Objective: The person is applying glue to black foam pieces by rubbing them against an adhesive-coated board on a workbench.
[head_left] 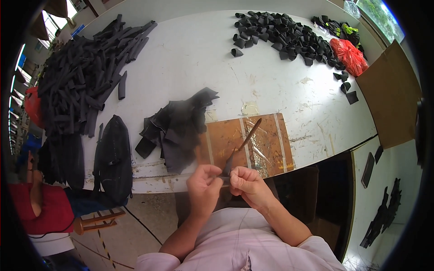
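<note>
Knife (pixel 239 149) pinched between both hands' fingers (pixel 216 174), blade over brown board (pixel 271 140)

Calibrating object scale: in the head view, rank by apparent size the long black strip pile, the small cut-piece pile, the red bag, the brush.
1. Long black strip pile
2. Small cut-piece pile
3. Red bag and brush: unsure; the brush is thin, partly hidden by the hands, and nearer the camera.
</note>
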Tool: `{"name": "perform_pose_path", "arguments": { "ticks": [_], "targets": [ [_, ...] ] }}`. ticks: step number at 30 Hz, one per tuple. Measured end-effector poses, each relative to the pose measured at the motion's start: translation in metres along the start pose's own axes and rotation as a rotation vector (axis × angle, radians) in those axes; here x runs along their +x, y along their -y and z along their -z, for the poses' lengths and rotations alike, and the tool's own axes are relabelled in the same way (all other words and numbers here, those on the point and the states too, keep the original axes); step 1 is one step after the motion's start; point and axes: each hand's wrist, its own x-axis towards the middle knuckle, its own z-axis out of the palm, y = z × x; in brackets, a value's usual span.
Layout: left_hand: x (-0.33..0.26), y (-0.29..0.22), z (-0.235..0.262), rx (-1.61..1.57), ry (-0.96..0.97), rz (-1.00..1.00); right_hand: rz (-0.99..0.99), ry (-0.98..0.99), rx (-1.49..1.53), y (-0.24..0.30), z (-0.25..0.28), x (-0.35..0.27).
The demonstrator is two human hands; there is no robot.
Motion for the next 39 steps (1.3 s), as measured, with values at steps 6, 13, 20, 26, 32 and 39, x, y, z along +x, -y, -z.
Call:
{"name": "perform_pose_path", "arguments": {
  "ticks": [6,13,20,26,32,39],
  "targets": [
    [-0.017,-0.044,0.008,-0.573,0.620,0.400,0.175,0.209,-0.121,0.017,-0.012,-0.026],
    [-0.034,-0.064,-0.017,-0.166,0.356,-0.019,0.561,0.245,-0.245,0.039,-0.018,-0.023],
    [-0.019,-0.039,-0.039,0.091,0.070,-0.593,0.826,-0.028,-0.867,0.055,-0.038,-0.025],
    [0.003,-0.083,-0.045,-0.597,0.393,0.033,0.497,-0.040,-0.661,0.096,-0.055,-0.029],
    [0.029,-0.126,-0.049,-1.183,0.977,0.265,0.457,0.080,-0.677,0.142,-0.086,-0.020],
    [0.071,-0.061,-0.043,-0.989,0.363,0.547,0.134,0.020,-0.343,0.120,-0.022,0.028]
  ]
}}
